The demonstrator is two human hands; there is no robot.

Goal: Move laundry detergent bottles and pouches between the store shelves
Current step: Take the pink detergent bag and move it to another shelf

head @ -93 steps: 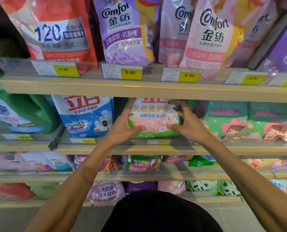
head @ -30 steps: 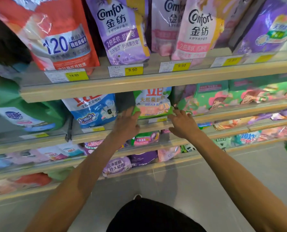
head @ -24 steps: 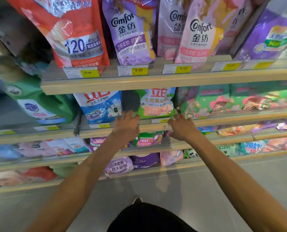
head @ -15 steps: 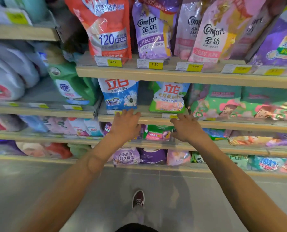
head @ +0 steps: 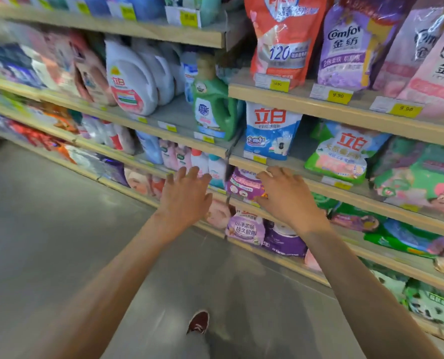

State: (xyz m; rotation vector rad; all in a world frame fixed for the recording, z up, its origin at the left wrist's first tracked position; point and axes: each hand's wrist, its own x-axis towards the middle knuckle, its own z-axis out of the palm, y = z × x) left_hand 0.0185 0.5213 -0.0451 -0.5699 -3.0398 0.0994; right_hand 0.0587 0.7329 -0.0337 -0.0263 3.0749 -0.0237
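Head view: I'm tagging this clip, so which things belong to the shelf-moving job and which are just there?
Job: left hand and right hand, both empty; green-and-white pouch; blue-and-white pouch; green bottle; white bottle; wooden shelf.
Just there: yellow price tag; grey floor; red shoe.

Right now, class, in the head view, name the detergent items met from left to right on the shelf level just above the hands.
white bottle with red label → green bottle → blue-and-white pouch → green-and-white pouch → green cartoon pouch
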